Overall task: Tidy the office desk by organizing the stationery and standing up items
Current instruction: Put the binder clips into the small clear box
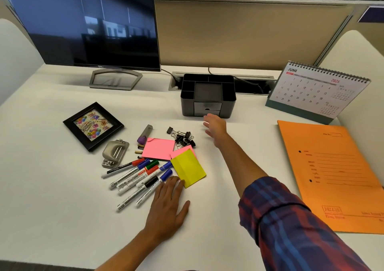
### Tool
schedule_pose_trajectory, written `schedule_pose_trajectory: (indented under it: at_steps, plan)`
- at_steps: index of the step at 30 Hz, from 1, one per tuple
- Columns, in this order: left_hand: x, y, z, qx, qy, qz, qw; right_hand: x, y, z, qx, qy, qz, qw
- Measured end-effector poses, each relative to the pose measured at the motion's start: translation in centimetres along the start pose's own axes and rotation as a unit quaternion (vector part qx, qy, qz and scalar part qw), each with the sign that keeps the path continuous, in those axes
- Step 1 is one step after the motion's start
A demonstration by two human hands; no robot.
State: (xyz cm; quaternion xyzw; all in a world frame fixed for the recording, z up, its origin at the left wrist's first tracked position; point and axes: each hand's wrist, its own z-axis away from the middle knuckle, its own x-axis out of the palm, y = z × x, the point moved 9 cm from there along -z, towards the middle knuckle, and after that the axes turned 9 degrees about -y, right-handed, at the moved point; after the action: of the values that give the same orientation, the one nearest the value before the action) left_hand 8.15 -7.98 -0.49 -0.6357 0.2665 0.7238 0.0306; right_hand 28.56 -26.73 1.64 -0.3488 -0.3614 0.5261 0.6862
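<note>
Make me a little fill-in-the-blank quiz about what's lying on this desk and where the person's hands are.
1. The desk calendar shows the month of ____.
2. The picture frame lies flat, and its card reads Happy ____.
3. The right hand reaches toward the black ____ with small drawers.
4. The left hand rests flat beside the markers, its fingertips near a folded ____ sticky pad.

Missing words: June; Birthday; organizer; yellow

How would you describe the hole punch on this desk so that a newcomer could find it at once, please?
Below the monitor, a black photo frame lies flat. The hole punch sits by its right corner, above the markers: the only grey metal thing there.
</note>
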Motion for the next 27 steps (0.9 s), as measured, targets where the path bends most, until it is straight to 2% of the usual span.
schedule_pose_trajectory:
  at_steps: [9,17,27]
  plan:
    - [0.4,-0.4,-0.6,-0.001,-0.035,-0.017,0.999,1.5,-0.4,-0.5,0.035,-0.027,-0.111,0.993]
    - [-0.5,-0.6,-2.5,0.010,-0.032,-0.015,0.999,2.8,-0.8,-0.6,0.035,-0.040,-0.224,0.973]
    - [-0.5,-0.6,-2.7,0.007,-0.035,-0.010,0.999,2.4,0.0,-0.8,0.063,-0.014,-0.211,0.975]
